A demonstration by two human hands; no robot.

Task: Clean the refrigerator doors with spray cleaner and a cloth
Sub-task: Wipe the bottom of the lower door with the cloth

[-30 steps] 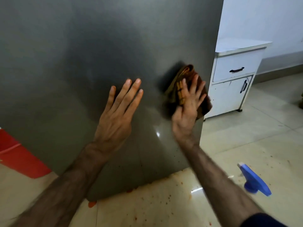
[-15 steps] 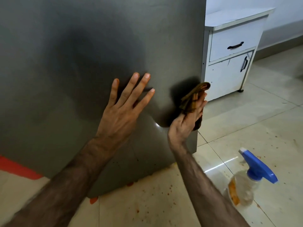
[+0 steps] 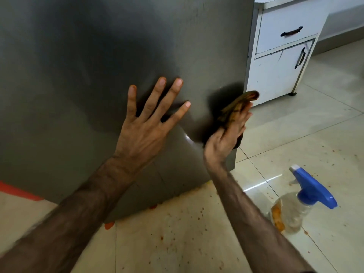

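The grey steel refrigerator door [image 3: 88, 66] fills the left and middle of the head view. My left hand [image 3: 145, 129] lies flat on it with fingers spread. My right hand [image 3: 226, 134] presses a brown-and-orange cloth [image 3: 239, 102] against the door's lower right edge with straight fingers; part of the cloth sticks out above the fingertips. A clear spray bottle [image 3: 295, 211] with a blue trigger head stands on the floor at the right, near my right forearm.
A white cabinet [image 3: 279, 62] with a drawer and a door stands right of the refrigerator. The pale tiled floor [image 3: 177, 233] carries orange-red specks and smears near the door's bottom. A red object [image 3: 17, 193] shows at the far left.
My right hand with the cloth has slid down and to the door's right edge. My left hand stays flat on the door. The view has shifted, bringing the whole spray bottle into sight.
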